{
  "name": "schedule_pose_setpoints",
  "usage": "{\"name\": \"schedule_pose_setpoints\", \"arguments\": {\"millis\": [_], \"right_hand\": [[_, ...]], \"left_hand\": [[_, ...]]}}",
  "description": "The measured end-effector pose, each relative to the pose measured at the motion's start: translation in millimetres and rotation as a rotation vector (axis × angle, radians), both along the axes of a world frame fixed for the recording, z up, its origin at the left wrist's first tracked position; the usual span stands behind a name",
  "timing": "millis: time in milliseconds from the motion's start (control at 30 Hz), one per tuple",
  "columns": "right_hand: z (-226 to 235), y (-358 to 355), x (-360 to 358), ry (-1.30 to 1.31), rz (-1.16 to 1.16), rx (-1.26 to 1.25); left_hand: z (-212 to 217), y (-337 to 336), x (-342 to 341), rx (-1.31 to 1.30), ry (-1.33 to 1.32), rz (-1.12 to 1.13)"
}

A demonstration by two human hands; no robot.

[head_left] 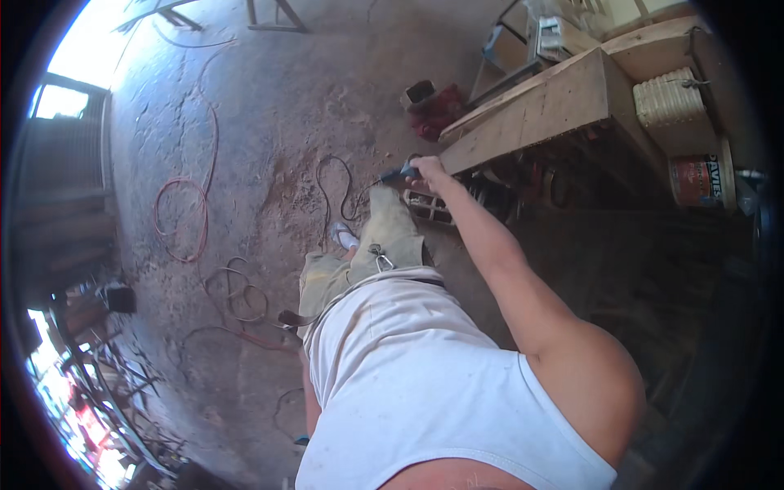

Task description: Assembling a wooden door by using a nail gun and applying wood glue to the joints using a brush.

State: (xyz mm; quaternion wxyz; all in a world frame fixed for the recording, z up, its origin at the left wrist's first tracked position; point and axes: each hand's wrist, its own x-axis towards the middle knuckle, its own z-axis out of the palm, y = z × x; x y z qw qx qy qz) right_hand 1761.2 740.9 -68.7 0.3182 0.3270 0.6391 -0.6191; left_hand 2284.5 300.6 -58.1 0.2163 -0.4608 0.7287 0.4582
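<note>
My right hand reaches out to the front edge of a wooden workbench, with its fingers wrapped round a dark corded hand tool. The tool's exact kind is too small to make out. From its end a black cord loops down over the floor, close to my sandalled foot. Of my left arm only a strip shows beside my white shirt; the left hand itself is hidden behind my body. A small teal piece peeks out below that arm.
The wooden workbench stands at the right, with a ribbed pale container and a labelled tin beyond. A plastic crate sits under its edge. Red cloth lies by it. A coiled reddish hose crosses the floor.
</note>
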Motion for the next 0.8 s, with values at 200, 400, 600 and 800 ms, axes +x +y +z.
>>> {"name": "schedule_pose_setpoints", "arguments": {"millis": [200, 400, 600, 800], "right_hand": [[-24.1, 28.8, -116.8, -0.062, -0.184, 0.084], [-68.7, 67.2, -258.1, -0.15, -0.408, 0.082], [-92.3, 38.8, -268.7, -0.149, 0.397, 0.603], [-64.1, 0.5, -294.6, -0.017, 0.984, 0.484]], "left_hand": [[73.8, -158.1, -225.3, 0.041, 0.213, 0.287], [62.2, -208.3, -367.4, -0.066, 0.196, 0.081], [-0.3, -143.2, -450.9, 0.036, -0.135, -0.328], [4.8, -110.3, -598.5, 0.068, 0.109, -0.254]]}}
